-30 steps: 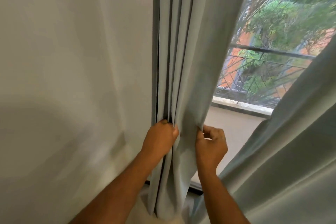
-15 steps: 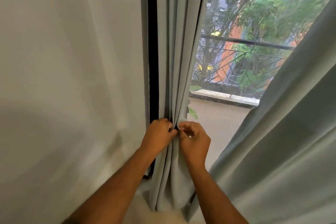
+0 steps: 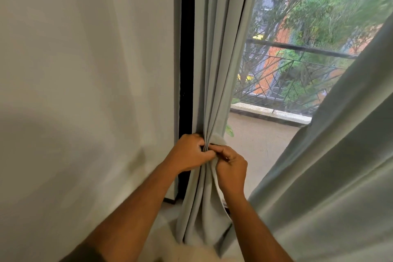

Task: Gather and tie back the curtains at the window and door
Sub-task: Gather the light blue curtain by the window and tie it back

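I see a plain white wall (image 3: pixel 85 91) on the left, with a black vertical door frame (image 3: pixel 187 49) at its edge. Just right of the frame hangs the pale grey-green pleated fabric curtain (image 3: pixel 221 49), bunched into narrow folds. A second pale grey-green curtain panel (image 3: pixel 329 176) sweeps across the lower right, covering part of the glass. Outside I make out a dark metal balcony railing (image 3: pixel 297 49), a concrete ledge (image 3: pixel 265 114) and blurred green trees (image 3: pixel 319 6). The left hand (image 3: pixel 189 153) clenches the gathered folds; the right hand (image 3: pixel 230 168) pinches the curtain's edge, the two touching.
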